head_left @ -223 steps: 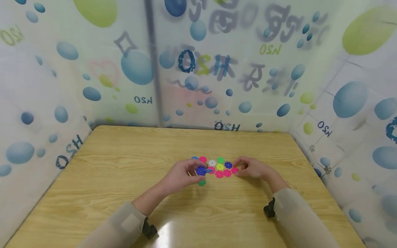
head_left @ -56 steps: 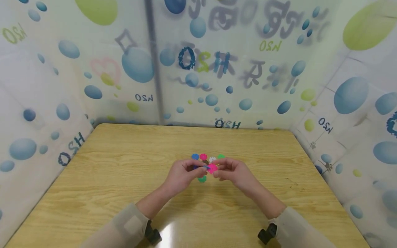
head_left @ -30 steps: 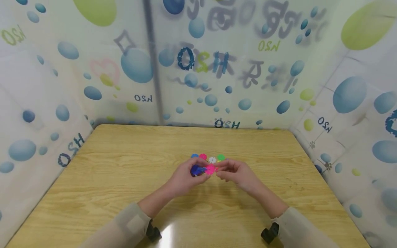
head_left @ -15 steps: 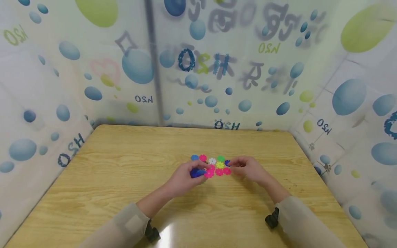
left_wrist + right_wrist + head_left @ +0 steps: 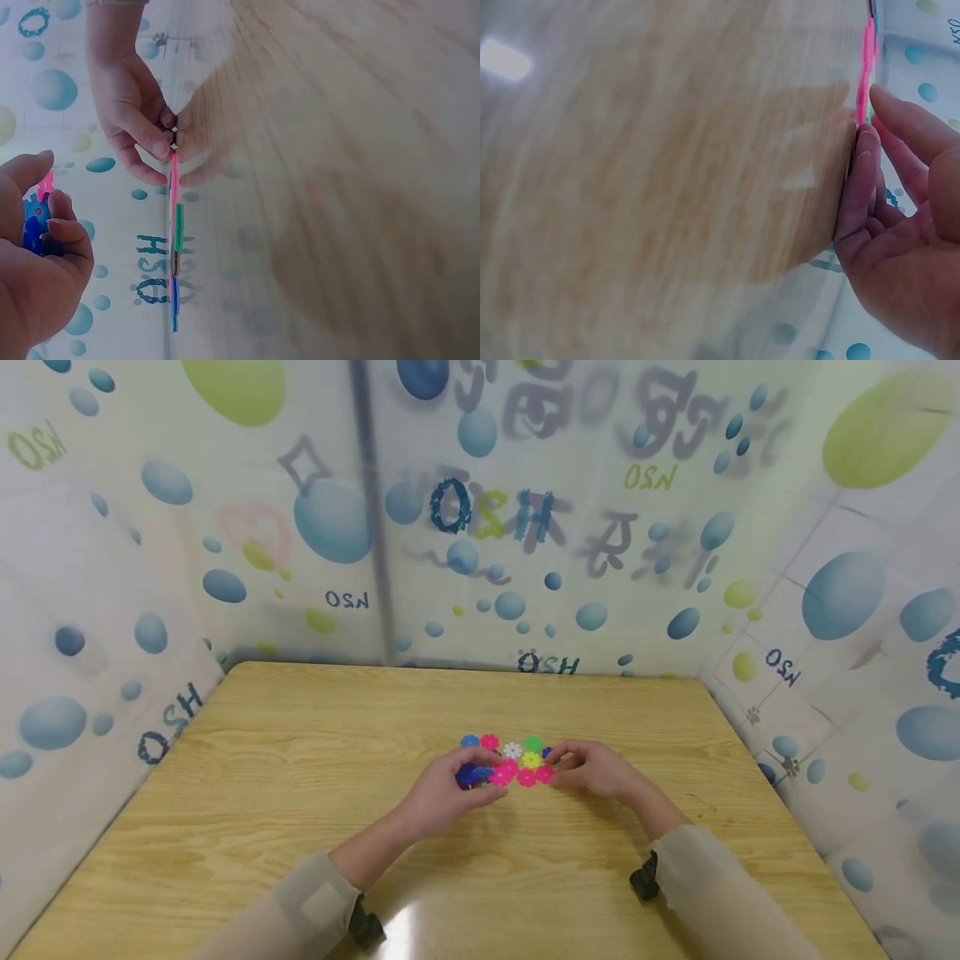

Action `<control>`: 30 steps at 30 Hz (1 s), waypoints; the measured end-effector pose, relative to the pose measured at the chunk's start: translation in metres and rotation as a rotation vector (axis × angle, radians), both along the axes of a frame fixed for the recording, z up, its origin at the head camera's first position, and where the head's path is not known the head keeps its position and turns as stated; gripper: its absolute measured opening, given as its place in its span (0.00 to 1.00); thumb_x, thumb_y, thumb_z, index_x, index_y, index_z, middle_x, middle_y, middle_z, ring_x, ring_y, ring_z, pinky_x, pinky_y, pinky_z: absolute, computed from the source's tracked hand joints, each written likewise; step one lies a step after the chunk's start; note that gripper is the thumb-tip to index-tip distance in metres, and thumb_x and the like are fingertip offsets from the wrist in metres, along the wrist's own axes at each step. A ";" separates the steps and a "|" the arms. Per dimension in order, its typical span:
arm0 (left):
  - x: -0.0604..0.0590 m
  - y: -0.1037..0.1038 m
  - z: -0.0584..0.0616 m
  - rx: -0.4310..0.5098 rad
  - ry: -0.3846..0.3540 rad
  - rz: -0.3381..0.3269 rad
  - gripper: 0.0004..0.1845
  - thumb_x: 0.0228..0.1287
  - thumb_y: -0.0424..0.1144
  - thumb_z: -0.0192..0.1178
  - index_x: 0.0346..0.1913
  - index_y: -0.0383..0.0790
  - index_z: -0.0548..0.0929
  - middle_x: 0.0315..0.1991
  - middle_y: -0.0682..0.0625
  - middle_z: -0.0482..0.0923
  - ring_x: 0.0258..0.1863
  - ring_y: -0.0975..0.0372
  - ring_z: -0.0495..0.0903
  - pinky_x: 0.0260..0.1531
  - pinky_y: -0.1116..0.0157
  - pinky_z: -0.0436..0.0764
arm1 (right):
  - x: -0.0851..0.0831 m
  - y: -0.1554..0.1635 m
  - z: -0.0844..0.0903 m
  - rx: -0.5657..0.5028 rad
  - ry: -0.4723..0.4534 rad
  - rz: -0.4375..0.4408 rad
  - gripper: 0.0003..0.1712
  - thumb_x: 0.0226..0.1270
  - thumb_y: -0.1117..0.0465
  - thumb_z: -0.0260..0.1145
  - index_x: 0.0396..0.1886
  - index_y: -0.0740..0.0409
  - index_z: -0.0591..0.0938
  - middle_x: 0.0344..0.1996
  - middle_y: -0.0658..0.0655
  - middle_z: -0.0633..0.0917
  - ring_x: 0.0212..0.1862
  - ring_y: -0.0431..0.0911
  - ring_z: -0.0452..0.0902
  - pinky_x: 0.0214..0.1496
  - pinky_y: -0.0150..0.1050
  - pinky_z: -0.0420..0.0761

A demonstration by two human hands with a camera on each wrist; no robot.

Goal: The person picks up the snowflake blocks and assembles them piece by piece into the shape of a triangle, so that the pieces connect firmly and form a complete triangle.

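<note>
On the table [image 5: 300, 793], seen from the head camera, a flat cluster of snowflake discs [image 5: 517, 758] lies between the two hands, blue, pink, white, green and yellow pieces side by side. The left hand [image 5: 442, 789] sits at the cluster's left end with its fingers curled round a blue disc [image 5: 468, 774] and a pink disc [image 5: 501, 774] joined to it. The right hand [image 5: 596, 768] rests at the right end, its fingertips drawn together on the edge of the nearest pink piece; whether it truly pinches that piece cannot be told from here. In the left wrist view the cluster [image 5: 175, 240] shows edge-on as a thin line on the table [image 5: 337, 187], and the right hand [image 5: 135, 112] pinches its far end between thumb and fingertips, while the left hand [image 5: 37, 255] grips the blue disc [image 5: 34, 225] with the pink disc [image 5: 45, 184] above it, clear of the table. In the right wrist view the right hand [image 5: 900, 232] has its fingers pressed together and nearly straight against the table [image 5: 667, 180], beside the pink edge of the cluster [image 5: 868, 60]. The likely risk is that lifting or dragging the pinched piece knocks the neighbouring loose discs out of place, since they lie touching; the held pair could also come apart if twisted.
</note>
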State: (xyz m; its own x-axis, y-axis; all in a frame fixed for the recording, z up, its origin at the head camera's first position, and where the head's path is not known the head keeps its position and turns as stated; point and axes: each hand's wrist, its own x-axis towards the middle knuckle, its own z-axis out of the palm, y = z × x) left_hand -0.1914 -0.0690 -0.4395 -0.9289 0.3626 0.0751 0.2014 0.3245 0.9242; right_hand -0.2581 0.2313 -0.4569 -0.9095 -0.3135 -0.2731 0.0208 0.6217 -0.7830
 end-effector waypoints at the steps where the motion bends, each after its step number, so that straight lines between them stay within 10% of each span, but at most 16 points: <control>1: 0.000 0.000 0.000 0.000 0.001 0.002 0.20 0.72 0.44 0.76 0.63 0.44 0.88 0.63 0.49 0.86 0.64 0.54 0.83 0.63 0.54 0.87 | -0.001 0.000 -0.001 0.005 0.002 0.002 0.15 0.73 0.56 0.79 0.56 0.52 0.88 0.46 0.55 0.89 0.42 0.47 0.79 0.42 0.38 0.79; 18: 0.002 0.000 0.002 -0.043 0.022 0.024 0.20 0.72 0.47 0.76 0.63 0.50 0.90 0.65 0.48 0.85 0.68 0.50 0.81 0.68 0.47 0.84 | -0.002 -0.004 -0.003 0.074 0.022 -0.022 0.15 0.71 0.56 0.80 0.54 0.50 0.90 0.47 0.54 0.89 0.46 0.47 0.81 0.46 0.37 0.80; 30: -0.001 0.000 0.000 -0.021 0.026 -0.019 0.17 0.74 0.43 0.74 0.61 0.45 0.87 0.58 0.46 0.85 0.49 0.58 0.83 0.45 0.70 0.85 | 0.001 0.000 -0.002 0.073 0.036 0.018 0.14 0.71 0.59 0.80 0.52 0.52 0.87 0.47 0.54 0.88 0.47 0.47 0.81 0.50 0.38 0.81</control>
